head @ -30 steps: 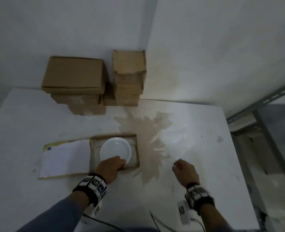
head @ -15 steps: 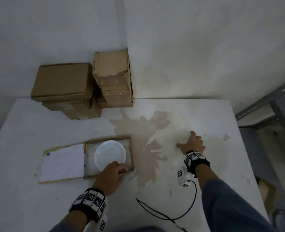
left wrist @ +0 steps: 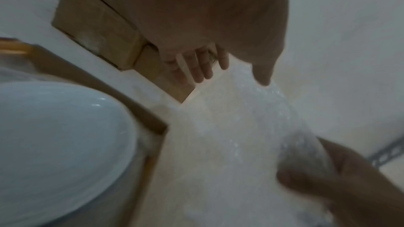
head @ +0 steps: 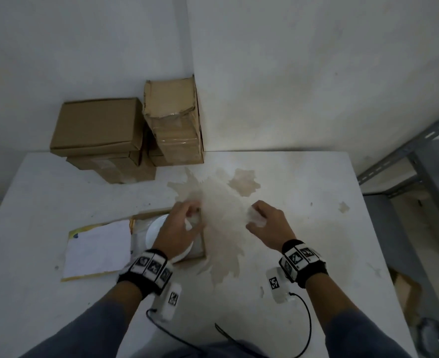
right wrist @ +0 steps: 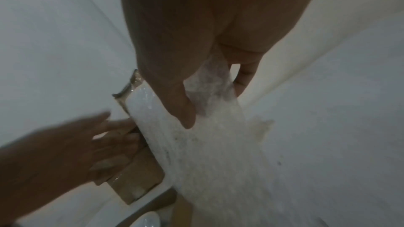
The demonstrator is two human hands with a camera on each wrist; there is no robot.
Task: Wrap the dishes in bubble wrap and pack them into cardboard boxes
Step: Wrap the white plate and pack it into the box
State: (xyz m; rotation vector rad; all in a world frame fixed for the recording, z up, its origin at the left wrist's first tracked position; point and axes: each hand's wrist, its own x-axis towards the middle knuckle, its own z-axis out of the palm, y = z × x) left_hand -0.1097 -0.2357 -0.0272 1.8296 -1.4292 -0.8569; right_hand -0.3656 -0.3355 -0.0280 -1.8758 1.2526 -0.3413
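bubble wrap point(head: 226, 215) is stretched between my two hands over the stained middle of the bench, and this is the step i judge i am in: drawing the sheet across to the plate point(head: 159, 228). the plate sits in the open cardboard box point(head: 202, 250) toward the near left of the bench, unwrapped, with more wrap under it as far as i can tell.

my right hand point(head: 267, 226) clenches a bunched end of the sheet, thumb and fingers curled round it, plain in the right wrist view point(right wrist: 210, 82). my left hand point(head: 179, 228) hovers over the box's right edge with fingers reaching for the other end; in the left wrist view they point(left wrist: 203, 65) look spread and only touching the film, so i read that hand as released, though the blur leaves some doubt.

to do it well i judge i should pinch a firm corner with the left, keep the sheet flat and not twisted, and lay it over the plate evenly so the rim gets covered. bunching in the right fist may leave thin spots.

the bench point(head: 316, 254) is white with a brown stain point(head: 213, 200) in its middle. closed boxes point(head: 97, 125) are stacked at the far left corner against the wall. a flap with white paper point(head: 97, 249) lies left of the open box. grey metal shelving point(head: 419, 156) stands past the right edge.
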